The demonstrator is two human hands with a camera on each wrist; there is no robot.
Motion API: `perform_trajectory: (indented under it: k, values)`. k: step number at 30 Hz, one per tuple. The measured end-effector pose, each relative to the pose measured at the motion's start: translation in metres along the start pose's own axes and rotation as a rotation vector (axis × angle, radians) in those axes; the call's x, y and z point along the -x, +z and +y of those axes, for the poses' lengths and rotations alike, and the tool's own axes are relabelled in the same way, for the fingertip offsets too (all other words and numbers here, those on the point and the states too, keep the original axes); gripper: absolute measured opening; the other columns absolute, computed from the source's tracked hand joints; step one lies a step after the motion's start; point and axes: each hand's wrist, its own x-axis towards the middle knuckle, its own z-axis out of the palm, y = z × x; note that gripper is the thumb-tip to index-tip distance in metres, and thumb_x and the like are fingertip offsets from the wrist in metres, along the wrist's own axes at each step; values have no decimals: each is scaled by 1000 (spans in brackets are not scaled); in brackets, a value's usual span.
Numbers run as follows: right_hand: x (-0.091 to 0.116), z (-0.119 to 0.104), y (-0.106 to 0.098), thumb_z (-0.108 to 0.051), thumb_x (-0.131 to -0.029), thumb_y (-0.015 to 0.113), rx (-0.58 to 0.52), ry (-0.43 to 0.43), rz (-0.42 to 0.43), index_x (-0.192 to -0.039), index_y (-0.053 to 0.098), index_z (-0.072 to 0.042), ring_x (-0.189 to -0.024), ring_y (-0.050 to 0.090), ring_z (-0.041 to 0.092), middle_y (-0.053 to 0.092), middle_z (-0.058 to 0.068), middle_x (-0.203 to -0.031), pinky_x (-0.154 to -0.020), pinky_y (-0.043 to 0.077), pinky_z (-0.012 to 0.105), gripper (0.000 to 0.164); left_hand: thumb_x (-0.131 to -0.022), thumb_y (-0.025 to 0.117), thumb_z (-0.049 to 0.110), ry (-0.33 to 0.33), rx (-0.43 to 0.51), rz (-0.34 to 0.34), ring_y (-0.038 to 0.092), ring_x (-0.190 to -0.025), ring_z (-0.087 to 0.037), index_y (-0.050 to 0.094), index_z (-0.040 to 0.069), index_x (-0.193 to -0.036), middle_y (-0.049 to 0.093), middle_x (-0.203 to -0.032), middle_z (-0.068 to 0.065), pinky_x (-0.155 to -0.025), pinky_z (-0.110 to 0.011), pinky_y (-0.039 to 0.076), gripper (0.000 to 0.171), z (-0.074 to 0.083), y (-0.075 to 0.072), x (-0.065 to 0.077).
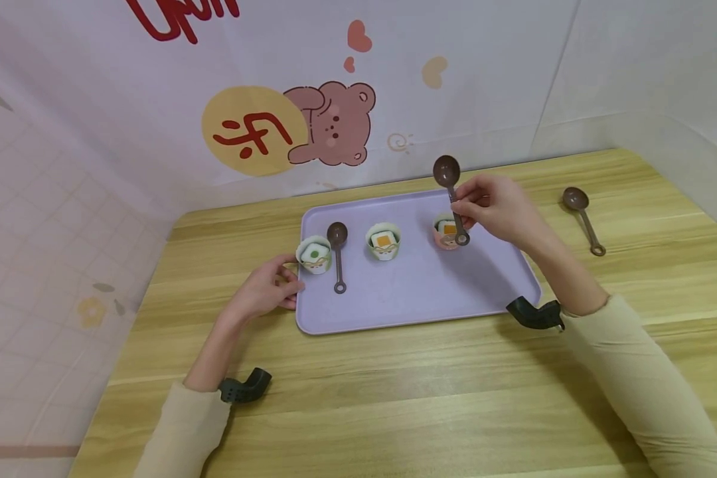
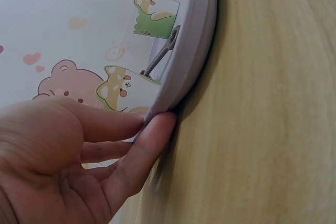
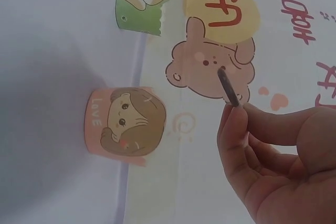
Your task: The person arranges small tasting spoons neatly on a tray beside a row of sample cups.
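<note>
My right hand (image 1: 502, 209) pinches a brown measuring spoon (image 1: 447, 171) by its handle, bowl upward, above the right part of a lilac tray (image 1: 412, 299). Just behind the handle stands a pink paper cup (image 3: 126, 124) with a white and orange block in it. At the tray's left edge, my left hand (image 1: 267, 287) grips the rim (image 2: 197, 40) between thumb and fingers. Close to those fingers is a green paper cup (image 1: 315, 255) holding a white block with a green dot. Another brown measuring spoon (image 1: 337, 235) lies beside that cup.
A second green paper cup (image 1: 384, 241), with a white and orange block, stands mid-tray. On the wooden table (image 1: 358, 405), right of the tray, lies a third brown measuring spoon (image 1: 576, 198). Behind the table hangs a printed bear backdrop (image 1: 484, 99).
</note>
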Motion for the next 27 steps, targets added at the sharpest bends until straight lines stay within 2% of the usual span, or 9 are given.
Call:
perform_trajectory:
  k: [6,13,20,27]
  values:
    - [-2,0,6,-8,-95,70,11,9,7,-106,65,5,-62,65,10,70,13,-87,-56,51,18,18,-99,60,-2,1,-1,2,65,-72,-18,34,-5,-151,57,-109,-23,-66,-32,64,58,0,0,0]
    - [-5,-5,16,-6,-94,70,35,4,16,-106,66,5,-63,66,12,72,15,-88,-56,56,20,16,-99,60,-2,6,3,5,65,-71,-18,35,-5,-150,57,-108,-23,-66,-32,64,57,0,0,1]
    - [-8,-7,25,-5,-94,70,72,-5,26,-104,66,4,-64,63,14,71,15,-87,-59,48,15,15,-99,60,-2,6,0,7,65,-71,-18,35,-5,-150,57,-108,-22,-66,-32,64,57,-1,0,0]
    - [-11,-7,32,-5,-94,70,52,15,38,-105,65,7,-70,68,25,71,21,-92,-57,55,16,17,-99,60,-2,7,4,4,66,-72,-18,34,-5,-151,57,-108,-23,-66,-33,65,58,-1,0,0]
